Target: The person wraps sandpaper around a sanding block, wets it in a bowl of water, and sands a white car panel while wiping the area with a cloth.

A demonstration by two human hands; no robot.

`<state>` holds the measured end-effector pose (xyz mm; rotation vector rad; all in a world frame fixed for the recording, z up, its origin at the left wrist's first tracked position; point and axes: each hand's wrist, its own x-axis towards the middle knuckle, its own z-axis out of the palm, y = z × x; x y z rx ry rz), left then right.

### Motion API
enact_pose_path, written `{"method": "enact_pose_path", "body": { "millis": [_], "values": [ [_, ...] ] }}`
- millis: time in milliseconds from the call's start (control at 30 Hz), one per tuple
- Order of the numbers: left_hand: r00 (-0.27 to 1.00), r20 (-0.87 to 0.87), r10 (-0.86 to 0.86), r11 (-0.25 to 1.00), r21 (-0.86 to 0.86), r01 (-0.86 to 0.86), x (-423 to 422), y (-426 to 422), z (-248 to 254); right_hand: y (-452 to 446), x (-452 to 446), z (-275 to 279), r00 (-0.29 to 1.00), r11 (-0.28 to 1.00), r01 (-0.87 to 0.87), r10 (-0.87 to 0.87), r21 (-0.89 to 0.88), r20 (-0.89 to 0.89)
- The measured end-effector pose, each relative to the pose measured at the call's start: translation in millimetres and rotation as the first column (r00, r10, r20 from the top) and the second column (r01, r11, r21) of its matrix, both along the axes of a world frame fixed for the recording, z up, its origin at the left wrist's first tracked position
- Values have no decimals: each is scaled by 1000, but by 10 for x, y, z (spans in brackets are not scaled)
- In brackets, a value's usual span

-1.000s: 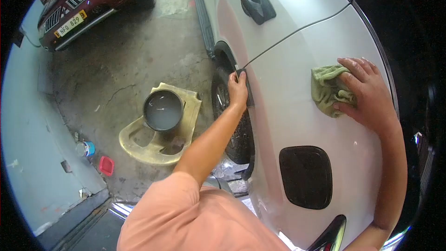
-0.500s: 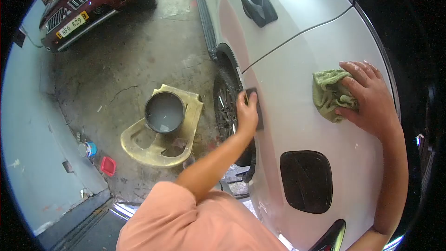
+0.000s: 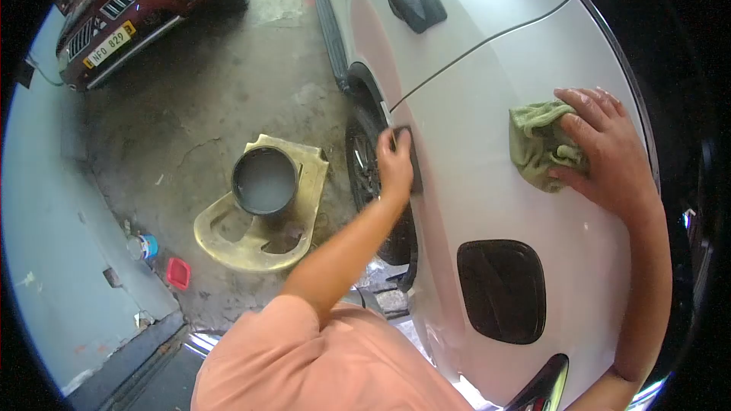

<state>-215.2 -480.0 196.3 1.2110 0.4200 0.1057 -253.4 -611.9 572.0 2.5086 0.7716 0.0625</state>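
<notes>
My left hand (image 3: 396, 166) is closed on a thin dark sanding pad (image 3: 413, 160), pressed against the white car panel (image 3: 487, 160) at the edge of the wheel arch. A pinkish patch runs along the panel there. Farther right, my right hand (image 3: 605, 148) rests on the same panel with its fingers curled over a crumpled green cloth (image 3: 537, 144). Below and between the hands is a dark fuel-door area (image 3: 501, 291). The wheel (image 3: 365, 156) lies just left of my left hand.
A round bucket of greyish water (image 3: 264, 181) stands on a yellowish plastic piece (image 3: 228, 247) on the floor. A red tray (image 3: 178, 274) and a blue-labelled can (image 3: 143, 246) are by the wall. A dark red car (image 3: 152, 11) is at upper left.
My left hand with the pad slid down along the arch edge, then back up part of the way. My right hand has stayed on the cloth. The view has shifted slightly.
</notes>
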Motion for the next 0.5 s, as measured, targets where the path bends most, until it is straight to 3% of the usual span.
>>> {"method": "enact_pose_path", "body": {
  "millis": [100,200,233,300,367,433,500],
  "values": [
    [999,-9,-34,985,-170,32,526,114,-249,1,-40,-12,1000,1000,12,-12,1,8],
    [994,106,-39,999,17,38,-55,-34,-44,-4,-6,4,1000,1000,10,-10,-4,12],
    [992,125,34,993,110,-48,-280,-205,-115,-12,-11,-14,1000,1000,17,-17,-5,2],
    [990,136,46,985,159,-68,-327,-189,-82,-3,-30,-37,1000,1000,21,-21,-16,21],
    [995,99,30,999,-43,-26,26,-32,0,-3,-36,-34,999,1000,14,-13,-19,33],
    [999,-35,1,991,-136,-5,429,148,36,-6,-39,-30,1000,1000,3,-3,-5,28],
    [1000,-16,-23,995,-96,21,391,118,15,-17,-33,-6,1000,1000,-9,9,13,7]
  ]
}}
